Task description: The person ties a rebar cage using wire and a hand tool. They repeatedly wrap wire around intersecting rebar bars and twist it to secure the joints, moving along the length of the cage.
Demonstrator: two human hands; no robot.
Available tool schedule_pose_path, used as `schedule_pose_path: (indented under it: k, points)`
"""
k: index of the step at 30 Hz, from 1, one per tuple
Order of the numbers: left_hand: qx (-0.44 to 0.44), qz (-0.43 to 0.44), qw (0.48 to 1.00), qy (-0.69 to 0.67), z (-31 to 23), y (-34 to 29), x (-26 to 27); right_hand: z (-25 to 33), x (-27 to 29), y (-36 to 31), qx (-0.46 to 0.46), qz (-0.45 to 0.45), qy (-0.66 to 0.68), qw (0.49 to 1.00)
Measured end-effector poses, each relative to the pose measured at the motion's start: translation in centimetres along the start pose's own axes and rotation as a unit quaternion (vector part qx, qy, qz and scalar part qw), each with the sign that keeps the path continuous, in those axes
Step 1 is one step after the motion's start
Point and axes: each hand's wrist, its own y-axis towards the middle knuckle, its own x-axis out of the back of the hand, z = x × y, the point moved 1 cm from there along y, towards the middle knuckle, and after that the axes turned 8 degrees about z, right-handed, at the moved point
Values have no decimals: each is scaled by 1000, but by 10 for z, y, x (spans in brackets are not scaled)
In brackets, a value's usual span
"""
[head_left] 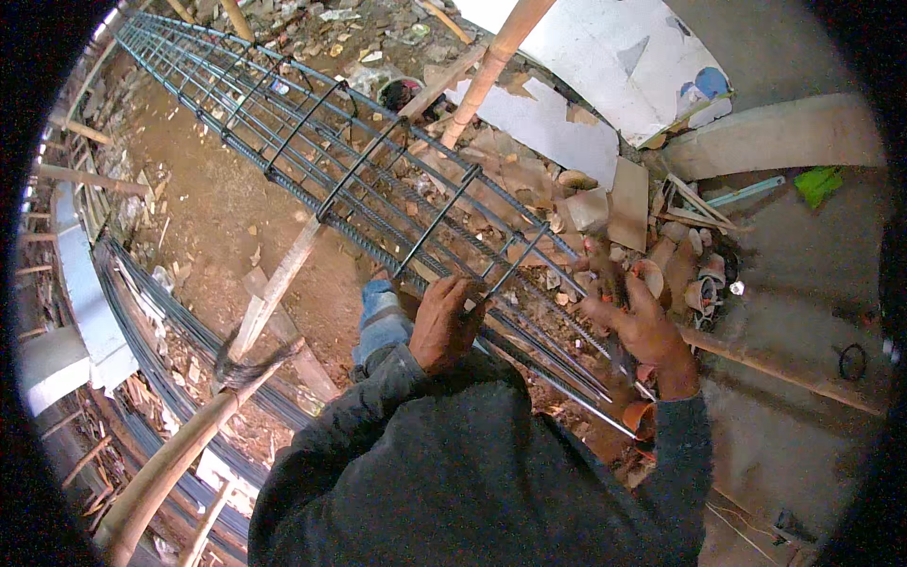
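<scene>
A long steel rebar cage runs from the upper left down to my lap, with square stirrups around ribbed bars. My left hand is closed over a bar and the nearest stirrup at the cage's near end. My right hand grips a thin metal tool against the bars on the right side. The tool's tip is partly hidden by my fingers. My dark grey sleeves fill the lower middle.
Bamboo poles cross above and at lower left. A bundle of long bars lies on the dirt at left. Broken boards, cardboard and clay-coloured rubble pile up on the right, beside a concrete slab.
</scene>
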Motion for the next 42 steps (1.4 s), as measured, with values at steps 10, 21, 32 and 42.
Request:
schedule_pose_path:
  k: [10, 21, 32, 42]
  points:
    - [307, 70, 726, -612, 32, 40, -29, 49, -12, 36, 3, 171, -529, 831]
    - [293, 54, 673, -677, 39, 40, -49, 52, -35, 64, 1, 190, -672, 716]
    - [228, 38, 729, -644, 35, 37, -52, 60, -39, 83, 2, 188, -687, 702]
    - [216, 50, 747, -627, 50, 40, -66, 75, -2, 117, -217, 415, -316, 825]
